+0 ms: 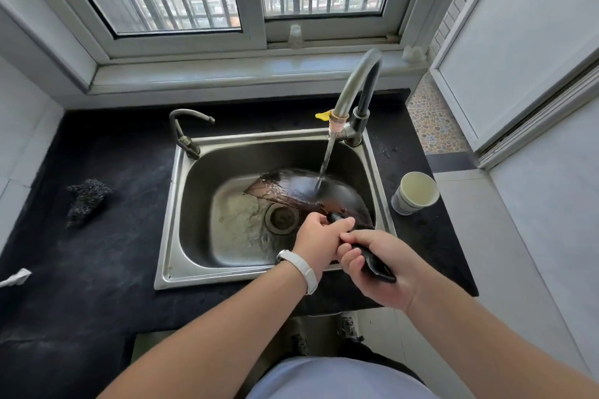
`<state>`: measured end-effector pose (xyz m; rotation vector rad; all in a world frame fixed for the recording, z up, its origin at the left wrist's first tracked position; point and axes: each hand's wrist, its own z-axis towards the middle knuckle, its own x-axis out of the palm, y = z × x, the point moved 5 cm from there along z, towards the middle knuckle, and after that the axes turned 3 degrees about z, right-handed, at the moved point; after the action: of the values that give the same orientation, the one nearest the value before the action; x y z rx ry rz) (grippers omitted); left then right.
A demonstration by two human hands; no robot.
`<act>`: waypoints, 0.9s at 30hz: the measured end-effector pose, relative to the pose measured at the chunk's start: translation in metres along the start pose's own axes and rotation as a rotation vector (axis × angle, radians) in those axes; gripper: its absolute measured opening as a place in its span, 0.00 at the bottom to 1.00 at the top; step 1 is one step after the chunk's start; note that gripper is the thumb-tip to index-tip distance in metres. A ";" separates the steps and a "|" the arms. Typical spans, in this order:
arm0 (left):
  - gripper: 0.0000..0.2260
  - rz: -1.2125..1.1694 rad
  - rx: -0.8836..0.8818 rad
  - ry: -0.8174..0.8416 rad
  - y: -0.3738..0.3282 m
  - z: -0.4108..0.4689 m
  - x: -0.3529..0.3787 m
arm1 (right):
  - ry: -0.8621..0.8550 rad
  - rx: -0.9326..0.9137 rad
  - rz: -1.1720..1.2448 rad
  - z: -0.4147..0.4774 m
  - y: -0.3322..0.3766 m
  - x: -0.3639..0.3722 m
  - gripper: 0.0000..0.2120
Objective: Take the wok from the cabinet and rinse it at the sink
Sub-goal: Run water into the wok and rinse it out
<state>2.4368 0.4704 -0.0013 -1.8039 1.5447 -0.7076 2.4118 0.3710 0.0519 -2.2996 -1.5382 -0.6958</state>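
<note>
A dark wok (pixel 308 191) lies tilted on its side in the steel sink (pixel 168 223), its outer surface wet. Water runs from the tall faucet (pixel 356 84) onto the wok's upper side and pools around the drain (pixel 281 219). My left hand (pixel 319 238), with a white watch on the wrist, grips the black handle close to the wok's body. My right hand (pixel 377 264) grips the handle's far end (pixel 379 269) just over the sink's front right corner.
A paper cup (pixel 415 193) stands on the black counter right of the sink. A dark scouring pad (pixel 86 201) lies to the left, and a small second tap (pixel 184 136) rises at the sink's back left corner. A window sill runs behind; a white door is at right.
</note>
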 end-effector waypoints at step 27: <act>0.18 0.295 0.161 -0.088 0.014 -0.019 -0.011 | 0.004 -0.087 -0.354 0.007 -0.018 -0.038 0.03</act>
<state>2.4122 0.4778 0.0003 -1.4323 1.6023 -0.5842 2.3847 0.3517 0.0253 -2.1004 -1.9743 -0.8672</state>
